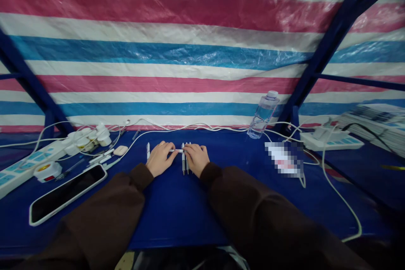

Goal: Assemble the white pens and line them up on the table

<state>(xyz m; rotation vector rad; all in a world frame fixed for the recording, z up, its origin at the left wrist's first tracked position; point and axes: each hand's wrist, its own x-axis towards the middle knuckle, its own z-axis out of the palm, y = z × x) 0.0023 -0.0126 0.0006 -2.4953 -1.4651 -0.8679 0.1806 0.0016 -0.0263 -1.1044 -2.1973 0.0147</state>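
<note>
Between my two hands a slim white pen (176, 150) lies crosswise, one end at each hand's fingertips. My left hand (160, 158) is closed on its left end, thumb and fingers pinched together. My right hand (196, 158) is closed at the other end, its fingers bent and partly hidden. Several white and grey pens (183, 164) lie side by side on the blue table (177, 211), pointing toward me, next to and partly under my right hand. Another white pen (148, 151) rests just left of my left hand.
On the left are a phone (68, 194), a power strip (31, 166) with chargers, cables and a small white case (120, 150). A clear bottle (262, 114) stands at the back right, near a blurred packet (284, 159), another power strip (332, 140) and stacked papers (376, 122).
</note>
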